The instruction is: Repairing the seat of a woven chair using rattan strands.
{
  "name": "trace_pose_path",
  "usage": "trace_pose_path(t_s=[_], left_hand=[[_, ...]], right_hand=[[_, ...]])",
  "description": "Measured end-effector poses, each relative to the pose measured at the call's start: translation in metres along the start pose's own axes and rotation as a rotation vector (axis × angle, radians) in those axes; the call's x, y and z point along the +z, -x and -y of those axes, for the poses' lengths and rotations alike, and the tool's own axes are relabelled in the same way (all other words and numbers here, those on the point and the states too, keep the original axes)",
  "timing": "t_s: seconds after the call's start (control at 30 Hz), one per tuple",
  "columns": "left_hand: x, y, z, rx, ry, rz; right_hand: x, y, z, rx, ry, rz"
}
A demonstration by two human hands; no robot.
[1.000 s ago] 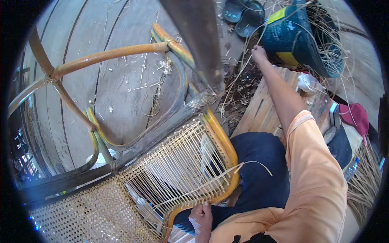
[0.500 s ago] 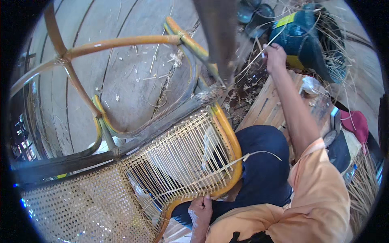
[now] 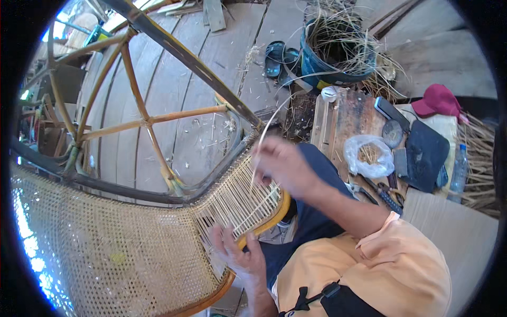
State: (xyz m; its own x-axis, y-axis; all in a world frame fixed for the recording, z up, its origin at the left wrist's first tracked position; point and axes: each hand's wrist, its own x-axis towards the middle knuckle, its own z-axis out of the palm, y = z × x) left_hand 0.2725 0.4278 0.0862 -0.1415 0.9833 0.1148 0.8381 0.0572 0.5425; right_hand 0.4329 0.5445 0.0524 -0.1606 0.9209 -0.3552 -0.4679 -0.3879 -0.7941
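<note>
A woven cane panel (image 3: 121, 243) in a rattan frame lies across my lap, finely woven on the left. Its right section carries open parallel cane strands (image 3: 232, 208) within a curved yellow rattan rim (image 3: 272, 217). Above those strands my right hand (image 3: 282, 164), blurred by motion, is closed on a long pale cane strip (image 3: 268, 124). The strip arches up past the fingers and also hangs below them toward the strands. My left hand (image 3: 240, 256) is open at the near rim, fingers spread over the panel's edge.
Rattan bars (image 3: 137, 95) rise beyond the panel. Behind stands a bucket (image 3: 311, 58) of cane strips, with sandals (image 3: 274, 55) beside it. To the right, a wooden board (image 3: 338, 121) bears a plastic bag (image 3: 353, 153), pliers (image 3: 362, 191), a phone (image 3: 391, 112); nearby are a red cap (image 3: 437, 101) and bottle (image 3: 459, 166).
My right hand has come from far out near the bucket back over the open strands with the strip. My left hand has opened from a pinch at the rim. The view has shifted.
</note>
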Motion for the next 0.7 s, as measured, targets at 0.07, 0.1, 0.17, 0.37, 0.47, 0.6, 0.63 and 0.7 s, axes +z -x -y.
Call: trace_pose_path(t_s=[0.07,0.1,0.17,0.37,0.47,0.6,0.63,0.7], left_hand=[[-0.019,0.005,-0.013,0.188,-0.208,-0.209],[-0.025,0.014,-0.014,-0.074,0.27,-0.046],[-0.047,0.029,-0.018,-0.531,0.535,0.24],[-0.086,0.102,0.017,-0.276,0.049,-0.003],[-0.108,0.143,0.047,-0.337,0.013,-0.226],[-0.135,0.171,0.06,-0.455,-0.006,-0.313],[-0.143,0.172,0.057,-0.483,0.026,-0.218],[-0.14,0.177,0.059,-0.562,0.024,-0.208]], right_hand=[[0.033,0.043,-0.016,0.19,-0.08,0.183],[0.044,0.06,-0.032,0.207,-0.155,0.285],[0.053,0.084,-0.042,0.175,-0.195,0.314],[0.013,0.053,-0.032,0.143,-0.027,0.007],[-0.017,0.013,0.012,0.073,0.064,-0.163],[-0.075,-0.055,0.042,-0.032,0.421,-0.255],[-0.107,-0.079,0.06,-0.091,1.039,-0.051],[-0.139,-0.103,0.084,-0.645,1.227,-0.026]])
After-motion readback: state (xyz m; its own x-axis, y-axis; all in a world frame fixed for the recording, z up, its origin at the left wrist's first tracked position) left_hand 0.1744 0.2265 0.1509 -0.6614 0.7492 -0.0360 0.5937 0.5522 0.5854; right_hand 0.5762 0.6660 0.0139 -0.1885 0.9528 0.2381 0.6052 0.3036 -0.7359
